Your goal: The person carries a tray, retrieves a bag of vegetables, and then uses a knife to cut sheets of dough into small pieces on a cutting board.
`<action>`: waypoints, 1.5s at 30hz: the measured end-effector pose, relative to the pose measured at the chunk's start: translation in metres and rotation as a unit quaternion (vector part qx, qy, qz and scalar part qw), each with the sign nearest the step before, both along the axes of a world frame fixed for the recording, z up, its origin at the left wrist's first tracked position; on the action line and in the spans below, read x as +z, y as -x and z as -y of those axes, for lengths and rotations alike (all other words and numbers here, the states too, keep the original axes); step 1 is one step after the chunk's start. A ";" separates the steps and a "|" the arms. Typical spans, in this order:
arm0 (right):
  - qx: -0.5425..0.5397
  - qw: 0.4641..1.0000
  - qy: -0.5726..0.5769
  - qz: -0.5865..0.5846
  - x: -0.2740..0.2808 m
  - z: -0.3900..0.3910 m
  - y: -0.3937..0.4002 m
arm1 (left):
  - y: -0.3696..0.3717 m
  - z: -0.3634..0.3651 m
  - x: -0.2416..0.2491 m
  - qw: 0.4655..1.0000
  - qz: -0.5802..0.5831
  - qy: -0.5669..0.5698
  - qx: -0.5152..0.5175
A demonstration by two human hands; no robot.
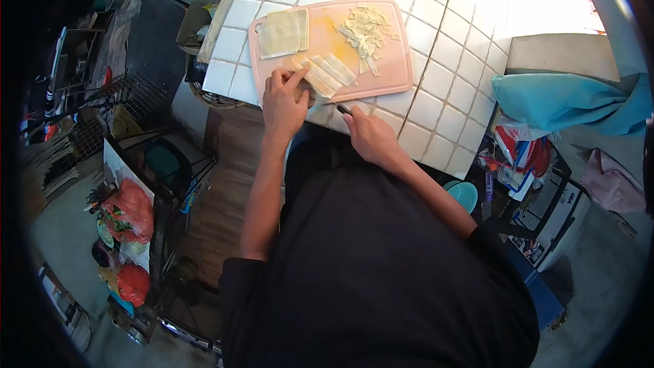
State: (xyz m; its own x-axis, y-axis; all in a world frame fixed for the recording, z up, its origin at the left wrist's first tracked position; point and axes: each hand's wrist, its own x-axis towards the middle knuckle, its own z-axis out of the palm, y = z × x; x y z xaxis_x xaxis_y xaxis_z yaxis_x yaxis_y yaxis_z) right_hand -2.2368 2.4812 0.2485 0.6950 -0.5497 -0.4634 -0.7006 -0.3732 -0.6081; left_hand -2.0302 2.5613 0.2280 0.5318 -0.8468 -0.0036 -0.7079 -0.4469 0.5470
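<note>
On a pink cutting board lie pale, thin strips of what look like dough sheets, side by side at its near edge. My left hand presses its bent fingertips onto the left end of these strips, holding them down. My right hand is closed around the black handle of a knife, whose blade points left along the strips' near side and is hard to make out. A stack of square sheets rests at the board's upper left. Small cut pieces are heaped at its upper right.
The board stands on a white tiled counter with its near edge close to my body. Teal cloth hangs at the right, above a cluttered rack. Red plastic bags sit on a low table to the left.
</note>
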 end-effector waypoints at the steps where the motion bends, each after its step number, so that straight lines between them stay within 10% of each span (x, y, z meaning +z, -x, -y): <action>1: 0.000 1.000 0.002 -0.010 0.000 0.000 0.003 | -0.001 0.001 0.000 1.000 0.004 0.001 -0.001; 34: -0.007 0.996 0.017 -0.084 0.010 0.006 0.067 | 0.001 -0.004 -0.009 0.998 0.045 0.044 0.006; 45: -0.127 0.978 -0.108 0.121 -0.005 0.025 0.070 | 0.018 -0.022 -0.010 0.990 0.028 0.131 -0.047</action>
